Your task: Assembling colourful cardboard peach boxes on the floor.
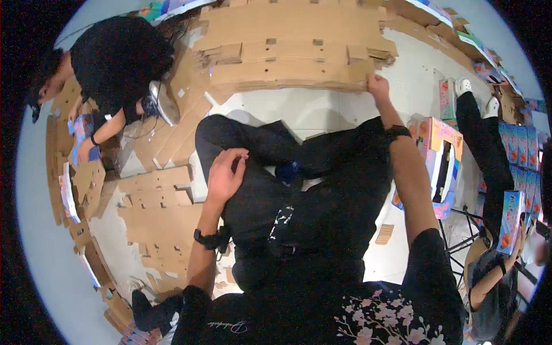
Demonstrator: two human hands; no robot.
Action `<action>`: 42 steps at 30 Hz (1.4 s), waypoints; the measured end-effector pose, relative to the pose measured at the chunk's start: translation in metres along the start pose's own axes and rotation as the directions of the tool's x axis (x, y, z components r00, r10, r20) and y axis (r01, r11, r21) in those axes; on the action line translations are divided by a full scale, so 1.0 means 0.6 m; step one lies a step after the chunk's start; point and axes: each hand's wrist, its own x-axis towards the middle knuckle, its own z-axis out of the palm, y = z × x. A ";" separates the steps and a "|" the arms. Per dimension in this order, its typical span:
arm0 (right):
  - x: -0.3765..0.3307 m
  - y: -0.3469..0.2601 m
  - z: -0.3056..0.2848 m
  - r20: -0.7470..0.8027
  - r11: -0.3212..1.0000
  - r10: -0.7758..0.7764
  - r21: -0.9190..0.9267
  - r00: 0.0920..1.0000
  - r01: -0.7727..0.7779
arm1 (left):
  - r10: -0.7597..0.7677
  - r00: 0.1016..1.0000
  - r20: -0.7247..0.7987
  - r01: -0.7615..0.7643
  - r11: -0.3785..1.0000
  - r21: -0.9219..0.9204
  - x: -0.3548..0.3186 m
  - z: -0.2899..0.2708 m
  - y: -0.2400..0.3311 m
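Observation:
My right hand (378,88) reaches forward, its fingers closed at the near right corner of a stack of flat brown cardboard sheets (287,69) with small slots. How many sheets it grips is hidden. The stack lies on the pale floor beyond my crossed legs (253,138). My left hand (226,175) rests over my left thigh, loosely curved. A gap shows between its thumb and fingers, and nothing is in it.
More flattened cardboard (155,213) covers the floor at left. A person (123,63) bends over boxes there. At right stands a colourful carton with a handle (440,152); behind it, another person holds a blue box (511,223) near stacked boxes.

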 end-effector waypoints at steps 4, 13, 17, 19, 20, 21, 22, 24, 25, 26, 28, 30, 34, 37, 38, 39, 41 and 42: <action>-0.031 -0.085 -0.011 -0.176 0.836 -0.323 -0.514 0.930 0.193 | -0.038 0.999 0.004 0.038 0.998 -0.041 0.001 -0.006 0.005; -0.304 -0.317 -0.142 0.322 0.735 -0.185 0.672 0.928 -0.087 | -0.052 0.999 -0.006 0.052 0.996 -0.071 0.010 -0.002 0.011; -0.530 -0.356 -0.154 0.705 0.608 -0.249 0.647 0.664 -0.459 | -0.055 0.987 0.148 0.096 0.953 -0.286 0.016 0.027 0.067; -0.579 -0.383 -0.156 0.865 0.645 -0.161 0.457 0.476 -0.613 | 0.146 0.958 0.248 -0.044 0.926 -0.374 0.016 0.052 0.122; -0.594 -0.399 -0.158 0.944 0.722 -0.113 0.293 0.310 -0.627 | 0.230 0.934 0.272 -0.114 0.916 -0.385 0.014 0.060 0.150; -0.608 -0.406 -0.125 0.921 0.705 -0.284 0.388 0.266 -0.594 | 0.332 0.911 0.245 -0.269 0.928 -0.256 0.012 0.068 0.180; -0.624 -0.413 -0.088 0.887 0.703 -0.412 0.456 0.210 -0.546 | 0.410 0.894 0.181 -0.380 0.907 -0.180 0.012 0.078 0.207; -0.664 -0.424 -0.036 0.893 0.679 -0.396 0.441 0.213 -0.587 | 0.581 0.814 0.019 -0.579 0.813 -0.071 0.023 0.096 0.250; -0.688 -0.427 -0.014 0.894 0.672 -0.379 0.444 0.240 -0.593 | 0.595 0.800 -0.079 -0.600 0.797 -0.071 0.032 0.104 0.263; -0.705 -0.427 0.002 0.913 0.689 -0.317 0.408 0.257 -0.599 | 0.568 0.818 -0.088 -0.574 0.815 -0.078 0.042 0.104 0.264; -0.718 -0.416 0.003 0.913 0.673 -0.311 0.408 0.265 -0.617 | 0.536 0.828 0.162 -0.520 0.844 -0.135 0.056 0.105 0.259; -0.716 -0.400 -0.008 0.937 0.683 -0.253 0.348 0.239 -0.642 | 0.573 0.810 0.124 -0.554 0.818 -0.158 0.060 0.107 0.247; -0.710 -0.378 -0.029 0.947 0.731 -0.181 0.310 0.266 -0.608 | 0.317 0.947 -0.054 -0.320 0.944 -0.079 0.055 0.122 0.227; -0.713 -0.369 -0.020 0.935 0.697 -0.168 0.336 0.312 -0.634 | 0.164 0.986 0.032 -0.151 0.959 -0.242 0.054 0.132 0.221; -0.713 -0.369 -0.020 0.941 0.717 -0.135 0.309 0.311 -0.625 | 0.131 0.986 0.103 -0.086 0.930 -0.356 0.056 0.132 0.219; -0.708 -0.371 -0.025 0.936 0.709 -0.158 0.330 0.315 -0.624 | 0.107 0.978 0.181 -0.012 0.888 -0.461 0.058 0.131 0.217; -0.687 -0.382 -0.052 0.975 0.840 -0.123 0.202 0.187 -0.504 | 0.113 0.975 0.192 -0.002 0.867 -0.499 0.062 0.119 0.210; -0.681 -0.393 -0.076 0.974 0.810 -0.161 0.224 0.163 -0.542 | 0.132 0.971 0.197 -0.005 0.844 -0.536 0.064 0.110 0.206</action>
